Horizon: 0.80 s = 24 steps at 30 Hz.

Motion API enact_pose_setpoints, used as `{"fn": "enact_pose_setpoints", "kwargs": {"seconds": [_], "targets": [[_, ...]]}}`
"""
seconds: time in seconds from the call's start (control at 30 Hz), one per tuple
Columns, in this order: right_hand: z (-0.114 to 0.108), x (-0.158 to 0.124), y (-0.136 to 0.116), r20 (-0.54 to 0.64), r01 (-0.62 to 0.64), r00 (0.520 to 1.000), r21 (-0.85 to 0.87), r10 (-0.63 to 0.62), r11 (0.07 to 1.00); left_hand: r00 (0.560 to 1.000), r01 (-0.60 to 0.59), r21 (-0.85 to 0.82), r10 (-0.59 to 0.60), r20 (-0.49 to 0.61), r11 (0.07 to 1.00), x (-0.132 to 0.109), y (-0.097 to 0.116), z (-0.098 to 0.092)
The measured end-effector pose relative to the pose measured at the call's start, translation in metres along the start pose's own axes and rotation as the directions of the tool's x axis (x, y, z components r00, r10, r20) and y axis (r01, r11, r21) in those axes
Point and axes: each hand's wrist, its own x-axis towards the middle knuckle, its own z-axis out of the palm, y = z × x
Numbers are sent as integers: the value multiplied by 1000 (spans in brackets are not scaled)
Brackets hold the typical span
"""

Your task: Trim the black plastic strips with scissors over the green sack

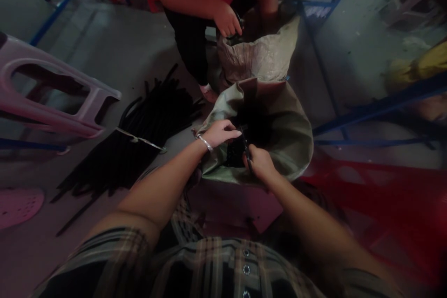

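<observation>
My left hand [220, 133], with a silver bracelet on the wrist, reaches into the mouth of a greenish sack [286, 135], its fingers pinched over dark pieces inside. My right hand [259, 163] is at the sack's near rim, closed round a thin dark tool or strip [246, 149] that I cannot name. The black contents [233, 151] lie deep in shadow. Across from me a person in a red top has a hand [226, 21] closed on something dark over a second, paler sack [258, 58].
A heap of long black strips [139, 139] lies on the concrete floor to the left. A pale plastic stool [45, 98] lies on its side at far left. Blue metal rack frames [377, 107] stand right and behind. Something red [377, 209] sits at right.
</observation>
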Motion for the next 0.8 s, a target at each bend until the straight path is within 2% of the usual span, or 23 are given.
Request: {"fn": "enact_pose_setpoints", "kwargs": {"seconds": [0.1,0.27,0.5,0.8], "targets": [[2,1,2,-23,6,1000,33,-5,999,994,-102,132,107,-26,986,0,-2,-1],[5,1,3,-53,5,999,112,1,994,985,-169,124,166,36,978,0,0,-4],[7,0,3,-48,-11,999,222,22,975,994,-105,114,100,48,988,-1,3,-4],[10,2,6,-46,-27,998,317,44,948,989,-138,281,148,-17,950,2,0,-8]]}}
